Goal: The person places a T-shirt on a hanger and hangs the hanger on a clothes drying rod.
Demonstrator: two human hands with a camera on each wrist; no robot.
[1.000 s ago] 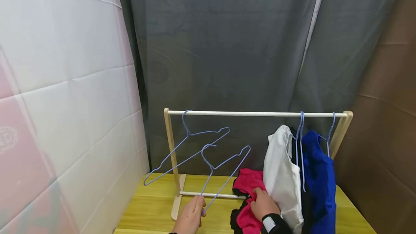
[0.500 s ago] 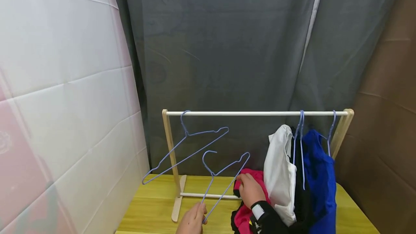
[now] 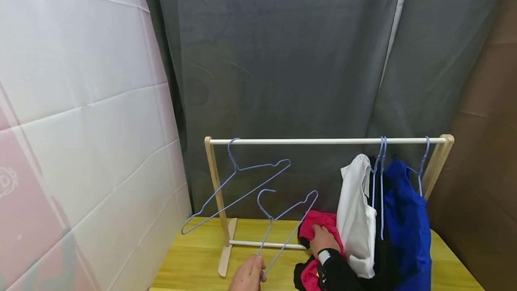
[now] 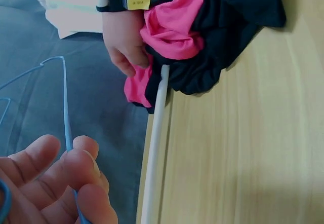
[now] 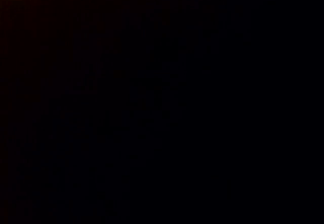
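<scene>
My left hand (image 3: 248, 275) pinches the lower part of a blue wire hanger (image 3: 274, 219), which is tilted with its hook up. In the left wrist view, the thumb and fingertips of that left hand (image 4: 61, 183) close round the thin wire (image 4: 66, 102). My right hand (image 3: 323, 239) grips a crumpled pink and black garment (image 3: 323, 218) on the table. Close up, the right hand's fingers (image 4: 124, 57) curl down at the pink cloth (image 4: 174, 21), beside its black part. The right wrist view is dark and shows nothing.
A small clothes rack (image 3: 303, 141) stands on the yellow wood table (image 3: 202, 259). An empty blue hanger (image 3: 237, 169) hangs at its left. White (image 3: 355, 210), black and blue (image 3: 408, 228) garments hang at the right, close beside my right arm. A grey curtain (image 3: 282, 57) hangs behind.
My right hand has shifted up along the pink and black garment toward its far end, then slightly back. The held hanger has dropped a little. The view has turned slightly.
</scene>
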